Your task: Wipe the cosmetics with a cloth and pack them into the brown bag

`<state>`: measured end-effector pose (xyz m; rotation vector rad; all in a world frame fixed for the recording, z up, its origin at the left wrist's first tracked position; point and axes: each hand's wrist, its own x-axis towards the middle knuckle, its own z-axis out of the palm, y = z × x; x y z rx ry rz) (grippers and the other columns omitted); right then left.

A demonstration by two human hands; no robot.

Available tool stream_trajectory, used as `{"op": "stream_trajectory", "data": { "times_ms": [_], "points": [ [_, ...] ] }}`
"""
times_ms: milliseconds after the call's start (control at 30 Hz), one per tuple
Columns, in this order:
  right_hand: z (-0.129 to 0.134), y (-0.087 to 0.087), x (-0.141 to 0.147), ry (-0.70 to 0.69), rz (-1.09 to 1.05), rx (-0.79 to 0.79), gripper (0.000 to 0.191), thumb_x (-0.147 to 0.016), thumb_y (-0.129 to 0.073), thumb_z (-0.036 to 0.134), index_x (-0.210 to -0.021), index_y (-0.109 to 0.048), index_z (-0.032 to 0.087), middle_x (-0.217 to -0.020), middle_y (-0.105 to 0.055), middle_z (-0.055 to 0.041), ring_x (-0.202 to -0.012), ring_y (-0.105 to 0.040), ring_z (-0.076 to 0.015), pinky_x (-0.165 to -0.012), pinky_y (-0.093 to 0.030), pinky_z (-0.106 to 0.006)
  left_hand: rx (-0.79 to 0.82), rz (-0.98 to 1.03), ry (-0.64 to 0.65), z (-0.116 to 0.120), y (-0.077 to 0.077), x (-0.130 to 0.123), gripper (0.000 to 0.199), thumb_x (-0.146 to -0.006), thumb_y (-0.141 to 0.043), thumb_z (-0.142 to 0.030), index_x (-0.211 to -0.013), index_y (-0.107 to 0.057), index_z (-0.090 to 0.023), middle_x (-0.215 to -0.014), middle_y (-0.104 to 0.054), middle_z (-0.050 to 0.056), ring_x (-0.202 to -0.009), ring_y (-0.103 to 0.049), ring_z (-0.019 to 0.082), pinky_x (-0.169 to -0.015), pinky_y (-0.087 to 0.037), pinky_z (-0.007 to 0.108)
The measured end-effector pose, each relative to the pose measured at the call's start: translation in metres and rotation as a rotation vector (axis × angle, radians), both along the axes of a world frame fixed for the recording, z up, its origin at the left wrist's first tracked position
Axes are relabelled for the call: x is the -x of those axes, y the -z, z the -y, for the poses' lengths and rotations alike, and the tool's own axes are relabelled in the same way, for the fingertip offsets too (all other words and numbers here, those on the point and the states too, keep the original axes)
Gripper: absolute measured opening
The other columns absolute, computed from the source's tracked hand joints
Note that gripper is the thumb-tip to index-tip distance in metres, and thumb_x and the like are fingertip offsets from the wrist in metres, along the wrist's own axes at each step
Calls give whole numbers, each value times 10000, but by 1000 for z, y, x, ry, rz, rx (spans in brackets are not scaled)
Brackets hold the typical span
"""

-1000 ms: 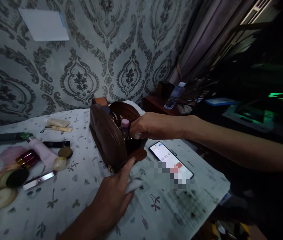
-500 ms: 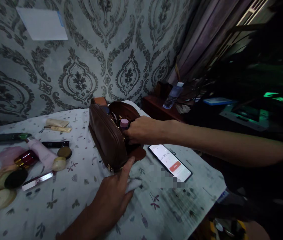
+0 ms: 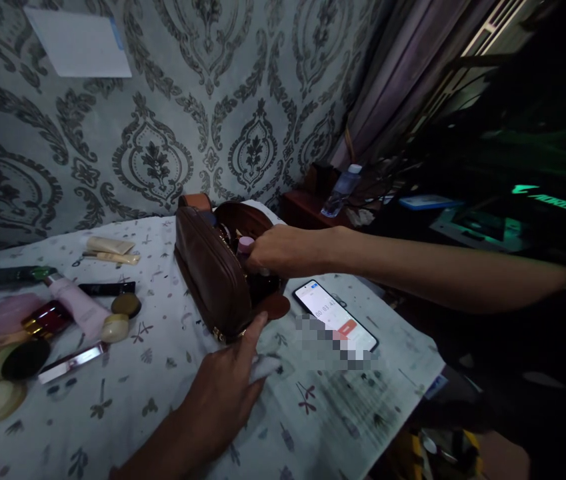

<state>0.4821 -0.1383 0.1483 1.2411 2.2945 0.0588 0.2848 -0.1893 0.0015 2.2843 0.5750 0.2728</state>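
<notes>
A brown zip bag (image 3: pixel 210 273) stands unzipped on the patterned cloth, its mouth toward the right. My right hand (image 3: pixel 277 250) reaches into the opening with its fingers curled, and what they hold is hidden. Beside those fingers a pink cap (image 3: pixel 245 245) pokes up from the bag. My left hand (image 3: pixel 227 387) rests at the bag's near corner, index finger stretched out to touch the reddish-brown flap (image 3: pixel 277 307), thumb apart. A pale, crumpled thing (image 3: pixel 267 367) shows between that finger and the thumb.
Cosmetics lie at the left, among them a pink tube (image 3: pixel 77 303), a dark red jar (image 3: pixel 49 319) and a small cream jar (image 3: pixel 115 328). A lit phone (image 3: pixel 357 337) lies right of the bag. A clear bottle (image 3: pixel 341 193) stands behind, near the curtain.
The view has shifted slightly, moving most things a little left and up. My right hand has drawn up slightly at the bag's opening, showing more of the dark inside. My left hand has stayed put.
</notes>
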Motion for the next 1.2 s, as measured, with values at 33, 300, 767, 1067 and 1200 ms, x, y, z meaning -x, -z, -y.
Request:
{"op": "stream_trajectory", "data": {
  "times_ms": [33, 300, 767, 1067, 1200],
  "points": [
    [-1, 2, 0, -11, 12, -7, 257, -886, -515, 65, -1003, -711, 184, -1005, -714, -100, -767, -651, -172, -582, -341, -271, -2, -13, -1, 0, 0, 0, 841, -840, -502, -109, -1552, -67, -201, -1317, -631, 178, -1093, -670, 321, -883, -567, 495],
    [-4, 15, 2, -7, 23, -52, 235, -836, -665, 189, -1055, -701, 114, -1017, -709, -150, -893, -664, -240, -672, -425, -307, 1, 60, 10, 0, 4, 1, 867, -830, -500, -84, -1551, -53, -261, -1443, -540, 154, -1190, -629, 300, -939, -547, 484],
    [-2, 16, -7, -12, -90, -11, 276, -803, -672, 97, -1079, -668, 83, -1025, -695, -145, -934, -663, -233, -711, -437, -306, 15, 20, -12, 0, 7, 0, 909, -796, -512, -80, -1551, -45, -272, -1304, -644, 144, -1077, -679, 292, -856, -565, 447],
    [-2, 5, 1, 75, -7, 40, 336, -821, -662, 120, -1157, -647, 103, -1128, -670, -138, -971, -659, -237, -714, -445, -296, 46, 50, -28, -1, 14, 1, 918, -806, -525, -78, -1555, -45, -301, -1277, -669, 95, -1081, -681, 248, -883, -561, 403],
    [-5, 0, 2, 66, 11, 67, 306, -843, -613, 83, -1147, -652, 78, -1176, -646, -160, -985, -648, -234, -743, -454, -301, 64, 62, -31, -2, 16, 1, 931, -815, -529, -81, -1551, -24, -343, -1269, -678, 67, -1062, -694, 243, -878, -567, 405]
  ]
}}
